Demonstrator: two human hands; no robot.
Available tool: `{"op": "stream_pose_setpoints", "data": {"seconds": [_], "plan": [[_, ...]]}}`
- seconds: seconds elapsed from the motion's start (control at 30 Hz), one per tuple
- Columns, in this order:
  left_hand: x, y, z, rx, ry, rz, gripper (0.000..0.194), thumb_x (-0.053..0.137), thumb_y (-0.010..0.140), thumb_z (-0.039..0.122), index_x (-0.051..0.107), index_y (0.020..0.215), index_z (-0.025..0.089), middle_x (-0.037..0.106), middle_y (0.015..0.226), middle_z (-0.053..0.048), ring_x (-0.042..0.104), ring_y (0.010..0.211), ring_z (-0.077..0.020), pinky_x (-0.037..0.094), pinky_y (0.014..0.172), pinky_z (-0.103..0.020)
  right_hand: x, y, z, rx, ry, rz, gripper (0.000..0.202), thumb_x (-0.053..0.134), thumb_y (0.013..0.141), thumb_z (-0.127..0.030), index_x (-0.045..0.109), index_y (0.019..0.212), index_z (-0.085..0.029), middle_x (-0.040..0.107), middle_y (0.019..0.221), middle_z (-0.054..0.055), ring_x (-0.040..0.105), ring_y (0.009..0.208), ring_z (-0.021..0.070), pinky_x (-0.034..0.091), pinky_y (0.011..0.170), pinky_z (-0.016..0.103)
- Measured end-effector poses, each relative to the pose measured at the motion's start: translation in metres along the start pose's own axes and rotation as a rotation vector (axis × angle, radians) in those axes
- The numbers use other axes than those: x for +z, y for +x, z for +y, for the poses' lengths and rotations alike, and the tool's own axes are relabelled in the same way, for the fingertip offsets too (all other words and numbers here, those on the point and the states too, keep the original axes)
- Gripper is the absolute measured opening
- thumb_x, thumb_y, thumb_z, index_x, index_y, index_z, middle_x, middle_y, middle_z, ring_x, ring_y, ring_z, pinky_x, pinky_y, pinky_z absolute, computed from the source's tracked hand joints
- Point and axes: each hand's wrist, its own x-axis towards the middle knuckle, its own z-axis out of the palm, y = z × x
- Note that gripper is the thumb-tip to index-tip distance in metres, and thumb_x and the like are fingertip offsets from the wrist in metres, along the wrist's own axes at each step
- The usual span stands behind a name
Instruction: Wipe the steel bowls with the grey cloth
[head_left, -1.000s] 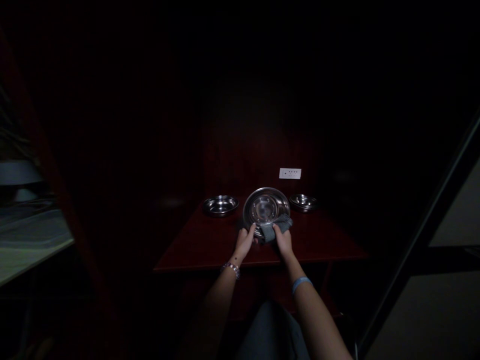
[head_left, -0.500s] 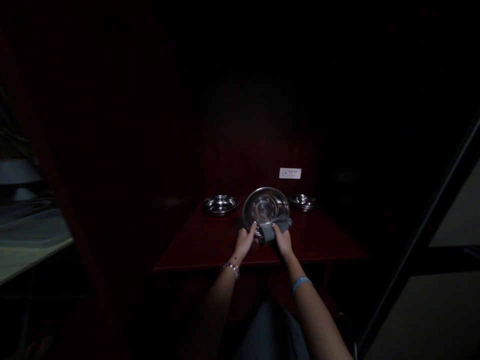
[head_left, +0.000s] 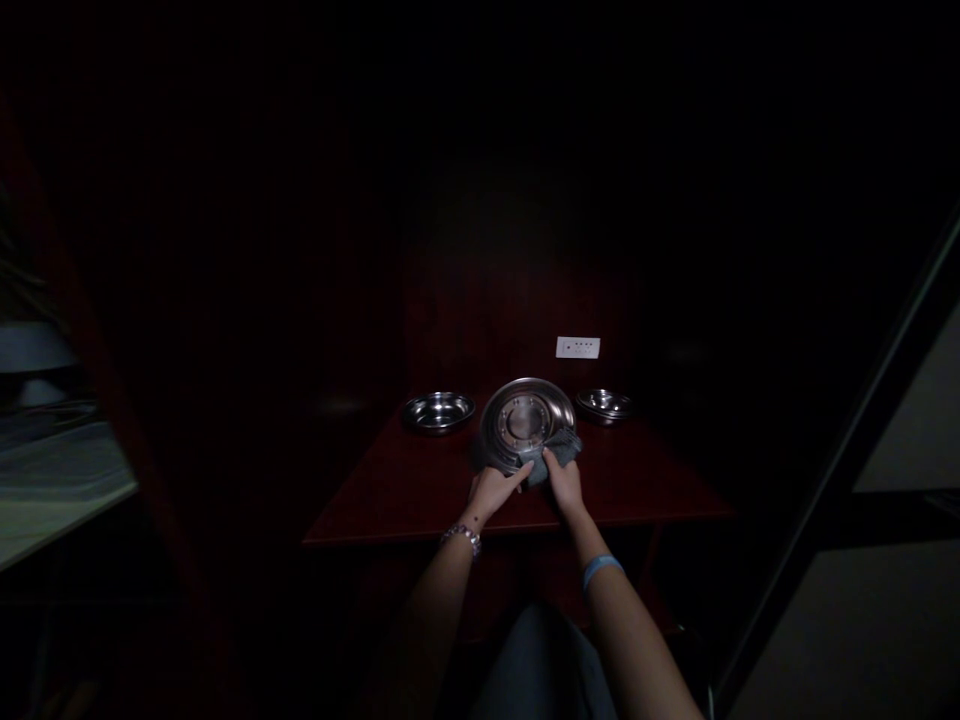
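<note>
A shiny stainless steel dish (head_left: 523, 418) is held up tilted above the red table, its round ringed centre facing me. My left hand (head_left: 495, 488) is closed at the dish's lower edge, its thumb lying by the left end of a grey cloth (head_left: 553, 455); its other fingers are mostly hidden. With my right hand (head_left: 564, 482) I grip the cloth against the lower right rim, thumb on the front. Behind the dish, the fingers of this hand cannot be seen.
On the red table (head_left: 390, 505), a steel dish (head_left: 439, 412) stands at the back left and stacked steel bowls (head_left: 604, 405) at the back right. A white socket panel (head_left: 578, 348) is on the back wall. At far left is a pale shelf (head_left: 67, 505) with a clear plastic container.
My left hand has shifted slightly down, its thumb swinging right from the dish's face toward the cloth. The dish has turned a little. My right hand stays on the cloth.
</note>
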Motion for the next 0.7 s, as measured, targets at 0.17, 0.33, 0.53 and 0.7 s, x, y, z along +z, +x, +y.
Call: {"op": "stream_pose_setpoints", "data": {"seconds": [0.17, 0.33, 0.53, 0.7], "plan": [[-0.0005, -0.0001, -0.0015, -0.007, 0.029, -0.042, 0.047, 0.054, 0.078, 0.064, 0.069, 0.059, 0.023, 0.071, 0.067, -0.002, 0.067, 0.076, -0.02, 0.045, 0.077, -0.024, -0.0011, -0.0032, -0.0065, -0.006, -0.021, 0.0, 0.044, 0.062, 0.073, -0.049, 0.07, 0.1, -0.015, 0.074, 0.1, 0.011, 0.068, 0.098, 0.0252, 0.051, 0.088, 0.032], [0.0016, 0.0019, -0.0045, 0.003, 0.017, -0.046, 0.049, 0.051, 0.08, 0.064, 0.07, 0.06, 0.023, 0.071, 0.066, -0.003, 0.067, 0.074, -0.0199, 0.045, 0.076, -0.025, -0.0012, -0.004, -0.0086, -0.018, -0.008, -0.008, 0.045, 0.061, 0.074, -0.049, 0.069, 0.102, -0.015, 0.074, 0.101, 0.011, 0.068, 0.099, 0.0252, 0.05, 0.088, 0.032], [0.0023, 0.0026, -0.0059, -0.011, 0.018, -0.047, 0.051, 0.05, 0.079, 0.065, 0.069, 0.058, 0.023, 0.072, 0.069, -0.003, 0.067, 0.077, -0.0199, 0.045, 0.078, -0.024, -0.0005, -0.0039, -0.008, -0.018, 0.013, -0.009, 0.045, 0.062, 0.072, -0.049, 0.069, 0.102, -0.016, 0.074, 0.099, 0.009, 0.068, 0.099, 0.0257, 0.05, 0.089, 0.033], [0.0018, 0.0022, -0.005, 0.0, -0.017, -0.039, 0.047, 0.049, 0.082, 0.059, 0.07, 0.061, 0.022, 0.072, 0.067, -0.004, 0.067, 0.071, -0.0184, 0.046, 0.072, -0.023, 0.0002, -0.0029, -0.0061, -0.03, 0.032, -0.021, 0.045, 0.062, 0.073, -0.048, 0.068, 0.105, -0.016, 0.073, 0.105, 0.009, 0.067, 0.101, 0.0244, 0.05, 0.09, 0.032]]}}
